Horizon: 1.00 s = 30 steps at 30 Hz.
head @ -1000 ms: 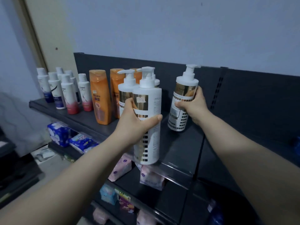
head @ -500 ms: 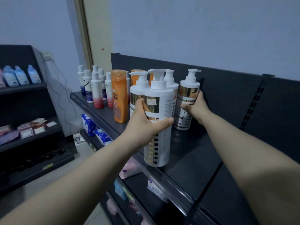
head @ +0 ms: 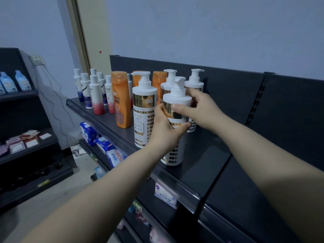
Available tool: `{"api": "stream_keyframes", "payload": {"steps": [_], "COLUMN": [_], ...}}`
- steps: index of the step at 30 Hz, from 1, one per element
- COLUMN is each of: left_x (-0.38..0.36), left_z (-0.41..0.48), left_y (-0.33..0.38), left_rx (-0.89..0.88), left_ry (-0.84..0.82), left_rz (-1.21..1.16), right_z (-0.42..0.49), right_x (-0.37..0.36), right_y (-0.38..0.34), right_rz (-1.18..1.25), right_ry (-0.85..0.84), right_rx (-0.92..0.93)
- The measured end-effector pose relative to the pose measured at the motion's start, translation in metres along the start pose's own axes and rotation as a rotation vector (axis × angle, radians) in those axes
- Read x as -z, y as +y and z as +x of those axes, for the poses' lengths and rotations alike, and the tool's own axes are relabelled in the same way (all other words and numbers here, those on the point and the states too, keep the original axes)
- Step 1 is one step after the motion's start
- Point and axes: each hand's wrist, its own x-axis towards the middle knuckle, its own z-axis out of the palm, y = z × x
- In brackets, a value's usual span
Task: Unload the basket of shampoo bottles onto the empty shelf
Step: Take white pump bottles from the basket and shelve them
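Several white pump shampoo bottles with gold bands stand on the dark top shelf (head: 205,165). The nearest pump bottle (head: 172,156) stands at the shelf's front edge. My left hand (head: 163,132) grips its middle from the left. My right hand (head: 199,109) holds its shoulder, thumb across the gold band. Another pump bottle (head: 144,113) stands just left of it, and two more pump bottles (head: 195,83) stand behind. The basket is out of view.
Orange bottles (head: 121,102) and small white bottles (head: 96,95) fill the shelf's left part. The shelf right of my hands is bare, as is the adjoining section (head: 233,195). Packets (head: 107,148) lie on lower shelves. A second dark rack (head: 29,142) stands at left.
My right hand has left the rear pump bottle and come forward onto the nearest one. My left hand has shifted that bottle to the right; it now stands right of another pump bottle.
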Motion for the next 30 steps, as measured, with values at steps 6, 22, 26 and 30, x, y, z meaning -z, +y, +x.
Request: {"api": "stream_keyframes", "payload": {"steps": [6,22,26,30], "left_x": [0.037,0.074,0.081,0.077], "left_z": [0.002,-0.030,-0.049,-0.080], "left_y": [-0.013,-0.037,-0.037,-0.042], "left_rx": [0.049,-0.235,-0.411,-0.587], "left_ry": [-0.242,-0.324,-0.409,-0.493], "left_rz": [-0.011,0.189,0.263,0.388], "right_z": [-0.009,-0.092,-0.136,-0.185], "right_x": [0.005,-0.034,-0.058,-0.085], "right_y": [-0.002,-0.009,-0.031,-0.055], "right_rz": [-0.005,-0.541,-0.719,-0.824], "right_ry": [-0.071,0.350,0.310,0.371], "right_rx": [0.002,-0.173,-0.300,-0.405]}}
